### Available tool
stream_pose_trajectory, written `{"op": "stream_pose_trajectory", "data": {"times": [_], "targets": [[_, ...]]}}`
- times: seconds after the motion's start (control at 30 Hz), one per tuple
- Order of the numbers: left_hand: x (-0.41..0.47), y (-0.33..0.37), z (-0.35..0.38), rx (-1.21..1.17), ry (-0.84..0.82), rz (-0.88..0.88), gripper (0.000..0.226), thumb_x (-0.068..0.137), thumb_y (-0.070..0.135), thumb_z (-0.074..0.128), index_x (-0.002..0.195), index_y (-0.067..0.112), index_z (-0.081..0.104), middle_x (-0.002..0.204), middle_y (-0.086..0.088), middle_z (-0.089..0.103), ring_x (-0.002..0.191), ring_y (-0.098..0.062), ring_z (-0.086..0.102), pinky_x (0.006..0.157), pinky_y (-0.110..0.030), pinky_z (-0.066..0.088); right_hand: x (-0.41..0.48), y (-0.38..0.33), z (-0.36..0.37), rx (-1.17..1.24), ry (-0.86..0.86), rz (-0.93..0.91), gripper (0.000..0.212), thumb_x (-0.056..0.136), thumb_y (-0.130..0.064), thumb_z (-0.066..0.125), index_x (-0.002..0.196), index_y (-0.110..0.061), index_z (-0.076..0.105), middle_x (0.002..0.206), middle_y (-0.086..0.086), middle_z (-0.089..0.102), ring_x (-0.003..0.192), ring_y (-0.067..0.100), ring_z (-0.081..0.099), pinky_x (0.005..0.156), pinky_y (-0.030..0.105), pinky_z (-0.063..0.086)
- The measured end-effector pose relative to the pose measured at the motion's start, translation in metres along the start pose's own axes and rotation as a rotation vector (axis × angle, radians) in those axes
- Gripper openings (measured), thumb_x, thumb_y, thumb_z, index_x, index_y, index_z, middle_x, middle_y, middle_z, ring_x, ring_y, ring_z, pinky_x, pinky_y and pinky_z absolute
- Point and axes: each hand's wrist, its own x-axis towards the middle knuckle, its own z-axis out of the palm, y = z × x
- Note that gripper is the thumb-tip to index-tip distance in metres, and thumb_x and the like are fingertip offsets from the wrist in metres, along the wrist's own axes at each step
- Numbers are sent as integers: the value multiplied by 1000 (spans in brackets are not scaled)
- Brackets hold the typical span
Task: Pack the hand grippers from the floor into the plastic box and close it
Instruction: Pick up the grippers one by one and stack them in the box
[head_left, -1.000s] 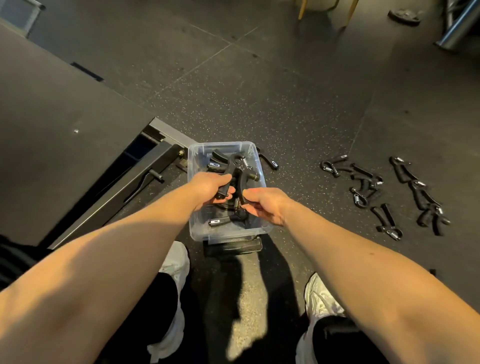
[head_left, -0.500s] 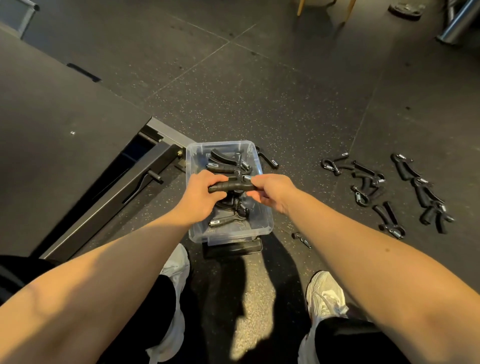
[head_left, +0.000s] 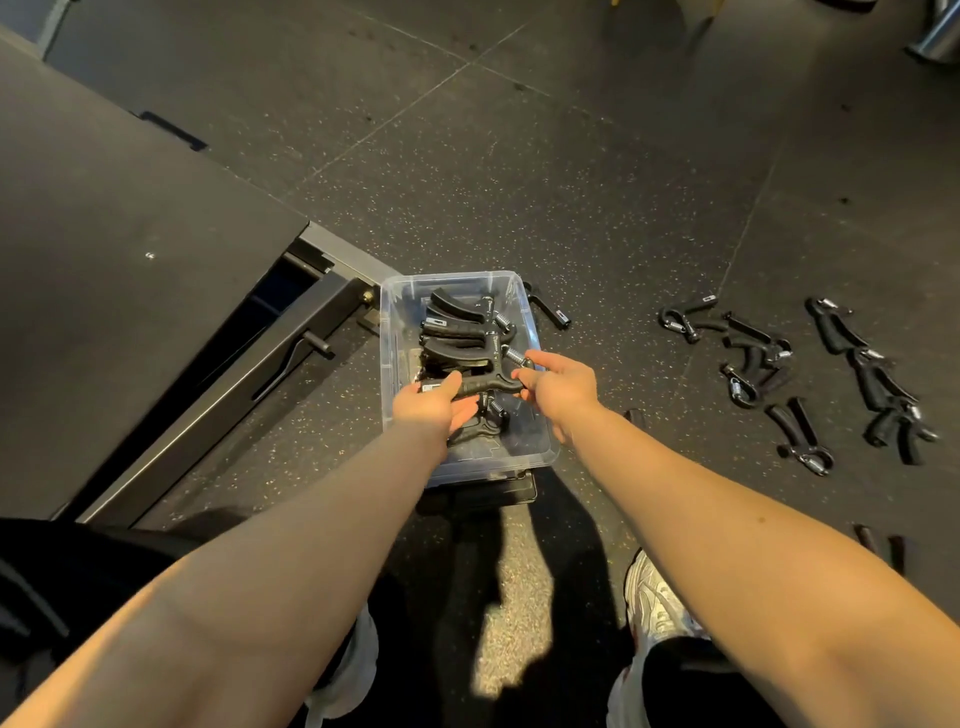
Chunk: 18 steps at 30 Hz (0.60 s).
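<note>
The left forearm (head_left: 291, 545) and right forearm (head_left: 727, 530) are bare along all that shows, as are the left hand (head_left: 431, 408) and right hand (head_left: 563, 387). A small dark spot sits on the right forearm. The trouser legs (head_left: 691, 686) are black. The right shoe (head_left: 655, 605) is a white trainer with silver-grey panels. The left shoe (head_left: 358, 665) is also white, largely hidden by the arm. Black cloth (head_left: 78, 561) shows beside the left forearm; which garment it is cannot be told.

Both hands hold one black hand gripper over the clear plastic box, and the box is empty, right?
No. The head view shows the left hand and right hand holding one black hand gripper over the clear plastic box, but the box is not empty: several black hand grippers lie inside.
</note>
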Motion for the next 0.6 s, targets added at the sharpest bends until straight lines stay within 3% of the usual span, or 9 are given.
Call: {"op": "stream_pose_trajectory", "data": {"times": [0.07,0.17,0.23,0.3,0.37,0.43,0.5,0.6], "targets": [[-5,-5,6,-91,57,0,69,92,1,68,150,12,33,87,-10,64,80,-29,70,66,-36,57,1,5,5,-11,35,-16,41,88,0,71,127,-13,67,115,9,69,69,12,64,63,19,54],[1,-11,4,12,91,31,41,90,0,70,127,9,55,98,-12,68,74,-24,71,60,-29,58,4,13,8,-31,63,-19,41,90,0,67,128,-13,65,112,5,66,71,14,65,66,23,56],[6,-12,1,68,137,35,33,88,3,73,117,9,60,101,-14,69,77,-24,72,61,-28,59,3,16,11,-175,70,-38,44,90,-2,65,132,-13,62,123,6,64,86,21,69,83,31,59],[11,-15,0,105,203,45,36,87,5,75,120,10,62,103,-13,69,82,-26,73,59,-26,59,-5,17,15,-408,59,-124,50,91,-3,61,139,-15,56,136,7,60,115,26,64,104,35,49],[13,-18,1,107,222,42,39,88,7,74,124,12,61,105,-13,70,85,-26,74,54,-25,57,-14,20,18,-565,26,-198,53,91,-2,55,142,-19,54,134,7,62,121,28,60,105,35,48],[19,-21,0,105,220,47,39,90,8,72,126,13,59,105,-14,70,85,-27,74,49,-24,54,-18,22,21,-644,-6,-230,49,92,-1,51,137,-18,58,125,6,66,113,27,62,94,29,50],[24,-23,-1,102,226,40,38,92,8,70,128,12,57,104,-13,69,83,-26,73,51,-26,55,-18,26,27,-567,36,-189,39,92,-2,50,124,-18,65,103,3,66,97,26,61,78,23,49],[28,-27,0,71,217,28,25,95,7,66,117,9,54,103,-12,64,84,-25,70,55,-23,55,-13,33,45,-57,228,62,44,90,-6,61,132,-16,53,112,5,66,102,29,67,92,38,55]]}}
